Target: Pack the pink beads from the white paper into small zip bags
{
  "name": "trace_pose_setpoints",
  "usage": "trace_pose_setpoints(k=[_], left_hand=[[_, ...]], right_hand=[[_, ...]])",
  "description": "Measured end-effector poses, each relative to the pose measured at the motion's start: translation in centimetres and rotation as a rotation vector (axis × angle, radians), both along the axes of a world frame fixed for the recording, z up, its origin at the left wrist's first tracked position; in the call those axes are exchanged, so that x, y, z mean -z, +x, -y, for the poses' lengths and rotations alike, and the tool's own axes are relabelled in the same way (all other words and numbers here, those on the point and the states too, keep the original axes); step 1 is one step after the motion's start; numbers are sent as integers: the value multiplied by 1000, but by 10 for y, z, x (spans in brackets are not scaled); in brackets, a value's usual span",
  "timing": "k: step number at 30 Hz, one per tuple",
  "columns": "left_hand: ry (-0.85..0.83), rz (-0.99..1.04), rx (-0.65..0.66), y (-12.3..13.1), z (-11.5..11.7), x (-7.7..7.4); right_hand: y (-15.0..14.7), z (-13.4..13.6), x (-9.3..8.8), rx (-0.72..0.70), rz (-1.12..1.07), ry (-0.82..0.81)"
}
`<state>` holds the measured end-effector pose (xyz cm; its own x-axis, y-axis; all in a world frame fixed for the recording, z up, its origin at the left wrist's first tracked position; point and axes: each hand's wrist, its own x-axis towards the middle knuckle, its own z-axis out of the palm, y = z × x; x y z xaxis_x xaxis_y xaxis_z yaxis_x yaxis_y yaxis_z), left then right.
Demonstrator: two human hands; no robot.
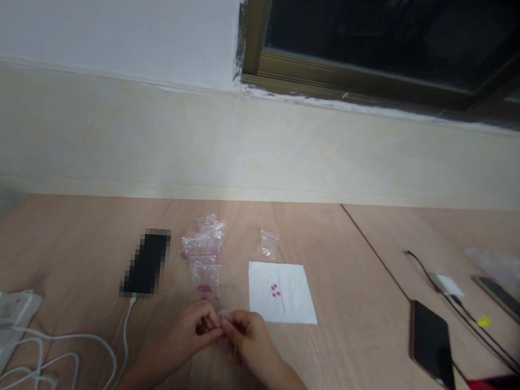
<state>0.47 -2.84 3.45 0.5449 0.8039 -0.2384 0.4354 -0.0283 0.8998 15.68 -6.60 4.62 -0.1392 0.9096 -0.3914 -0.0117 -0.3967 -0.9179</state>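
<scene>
Pale plywood desk (82, 248) under cream wall (112, 137), window (387, 31) apparently dark.

No legible text, label or number anywhere in view.

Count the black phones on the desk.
3: a black phone left of the small plastic bags, a second phone at lower right, and a third phone at the right edge, blurred, possibly a tablet.

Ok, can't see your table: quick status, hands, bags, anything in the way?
Left hand, right hand together, pinching something small, pinkish, unclear. Clear zip bags with pink beads just ahead. White paper sheet to the right. Phone off left.
</scene>
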Motion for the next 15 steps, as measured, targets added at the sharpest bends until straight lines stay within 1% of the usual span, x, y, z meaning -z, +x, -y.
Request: trace_pose_setpoints(k=[3,6,8,10,12,15], left_hand=[[-63,4,76,-2,1,-4],[-82,16,157,-4,0,-9],[-75,38,180,-2,-1,-8],[-62,59,165,1,-2,-6],[-67,54,119,5,-3,-6],[-147,62,57,10,-2,-8]], right_hand=[[10,3,-5,-108,9,-41],[13,6,-7,-141,11,-47],[14,6,-7,-147,10,-41],[14,5,-7,-146,19,-35],[14,4,-7,-120,37,-22],[14,2,-7,-63,54,-12]])
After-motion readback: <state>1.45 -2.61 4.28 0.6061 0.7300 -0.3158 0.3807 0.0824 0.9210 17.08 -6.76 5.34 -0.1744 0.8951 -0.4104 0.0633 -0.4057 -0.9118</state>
